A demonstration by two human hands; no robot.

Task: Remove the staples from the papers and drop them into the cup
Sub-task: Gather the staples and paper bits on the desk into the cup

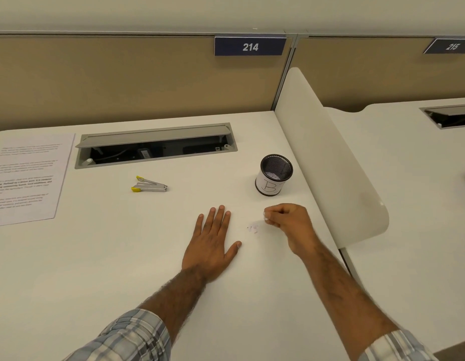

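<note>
White counter (pixel 121 256) carries everything; open cable tray (pixel 155 145) at back. Printed papers (pixel 28 178) far left. Left hand (pixel 210 243) flat on counter, fingers spread, holding nothing. Right hand (pixel 288 221) near mesh cup (pixel 274 175), grip pinched on something tiny, cannot tell what. Staple remover (pixel 149 185) lies untouched mid-counter. Small staples (pixel 253 227) scattered between hands

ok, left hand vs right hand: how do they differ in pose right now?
The left hand lies flat, palm down, fingers spread on the desk; the right hand is curled, fingertips pinched together on something tiny. The left hand holds nothing and sits farther from the mesh cup; the right is just below it. Both wear plaid sleeves.
</note>
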